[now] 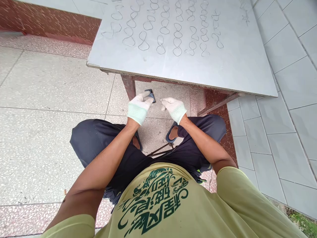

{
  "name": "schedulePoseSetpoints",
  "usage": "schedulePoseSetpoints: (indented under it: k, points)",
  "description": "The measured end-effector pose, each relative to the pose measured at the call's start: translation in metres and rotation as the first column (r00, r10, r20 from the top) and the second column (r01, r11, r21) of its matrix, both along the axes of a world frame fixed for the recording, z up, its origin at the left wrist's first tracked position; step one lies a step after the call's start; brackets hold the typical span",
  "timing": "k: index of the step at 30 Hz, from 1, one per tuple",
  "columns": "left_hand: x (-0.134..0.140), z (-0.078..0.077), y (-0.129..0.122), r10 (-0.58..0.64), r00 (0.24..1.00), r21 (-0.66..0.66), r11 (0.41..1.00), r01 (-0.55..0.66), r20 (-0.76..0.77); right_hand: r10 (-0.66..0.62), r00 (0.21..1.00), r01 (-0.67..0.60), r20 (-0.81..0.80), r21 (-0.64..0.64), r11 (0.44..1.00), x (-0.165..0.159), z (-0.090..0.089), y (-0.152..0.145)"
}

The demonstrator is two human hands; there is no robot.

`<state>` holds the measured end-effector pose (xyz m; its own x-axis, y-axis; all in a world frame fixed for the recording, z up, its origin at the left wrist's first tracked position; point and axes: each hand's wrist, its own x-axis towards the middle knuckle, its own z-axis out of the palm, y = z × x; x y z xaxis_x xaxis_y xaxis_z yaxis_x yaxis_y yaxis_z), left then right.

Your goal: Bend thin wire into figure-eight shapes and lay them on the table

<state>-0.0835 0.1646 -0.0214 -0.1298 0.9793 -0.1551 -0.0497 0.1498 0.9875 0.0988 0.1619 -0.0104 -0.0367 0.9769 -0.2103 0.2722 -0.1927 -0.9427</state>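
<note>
My left hand [140,106] wears a white knitted glove with a pale green cuff. Its thumb and fingers are pressed together in front of the table's near edge, at a lower level. Opposite it, a short gap away, my right hand [174,108] in a matching glove is closed in a pinch. Something very thin seems to be at the fingertips, too fine to make out. Beyond both hands, thin wires [177,39] lie in rows on the white tabletop [153,64], many bent into figure-eight loops.
A dark phone [153,96] lies on the speckled floor [49,82], partly behind my left fingers. Reddish table legs [128,86] stand under the board. A grey tiled wall [279,125] runs along the right. My knees are spread to both sides, with a sandal [170,135] below my right hand.
</note>
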Motion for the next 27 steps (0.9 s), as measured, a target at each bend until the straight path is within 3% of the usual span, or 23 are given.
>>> schedulePoseSetpoints:
  k: [3,6,12,16,21,24,27]
  points:
    - [0.002,0.0,-0.003,0.043,0.971,0.151,0.989,-0.007,-0.236,-0.002,1.0,0.002,0.0,0.006,1.0,0.0,0.003,0.0]
    - [0.002,-0.001,-0.006,-0.028,0.895,0.219,0.966,0.138,-0.445,0.0,1.0,0.0,-0.029,0.014,1.0,0.002,0.006,0.001]
    - [-0.001,-0.01,-0.005,-0.127,0.719,0.185,0.923,0.338,-0.683,0.037,0.984,-0.044,-0.175,-0.035,0.998,0.005,0.004,0.001]
    - [-0.002,-0.012,-0.006,-0.135,0.74,0.177,0.928,0.328,-0.659,0.119,0.963,-0.127,-0.241,-0.015,0.992,0.007,-0.003,0.0]
    - [0.0,-0.005,-0.011,-0.075,0.852,0.244,0.942,0.231,-0.518,0.062,0.938,-0.092,-0.342,-0.073,0.993,0.006,-0.009,0.002]
    - [0.005,-0.005,-0.012,-0.066,0.922,0.173,0.975,0.141,-0.381,0.05,0.925,-0.082,-0.376,-0.069,0.994,0.002,-0.011,0.001]
    - [0.009,-0.007,-0.013,-0.07,0.962,0.08,0.992,0.094,-0.262,0.052,0.96,-0.071,-0.276,-0.057,0.996,-0.003,-0.01,-0.004]
